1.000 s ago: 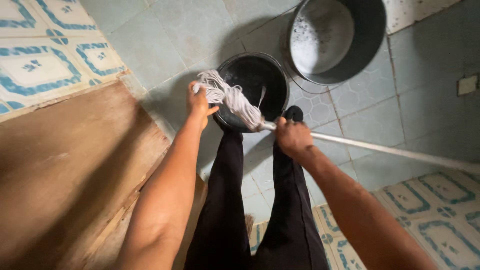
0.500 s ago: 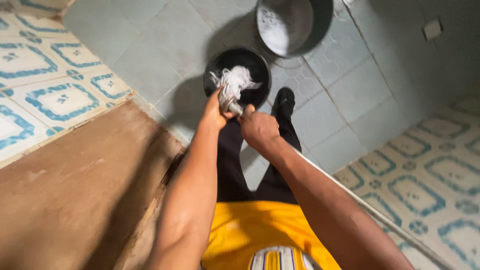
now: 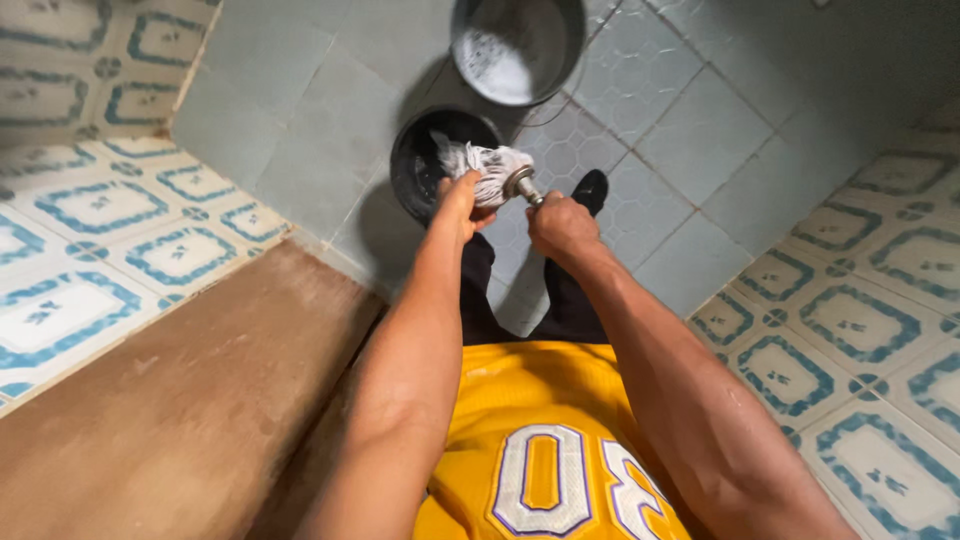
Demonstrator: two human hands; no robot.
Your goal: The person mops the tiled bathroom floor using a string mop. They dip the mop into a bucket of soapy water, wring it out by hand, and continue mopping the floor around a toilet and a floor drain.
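The left hand (image 3: 458,200) has its fingers clamped round the mop head (image 3: 488,165), held over the black bucket (image 3: 415,165) so drips fall in; the right hand (image 3: 560,222) grips the handle behind the collar, steadying it.

Single head camera, facing steeply down from above, close over forearms, tiled floor (image 3: 330,120) below.

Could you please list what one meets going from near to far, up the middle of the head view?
Yellow jersey → right hand → white mop head → black bucket → grey bucket.
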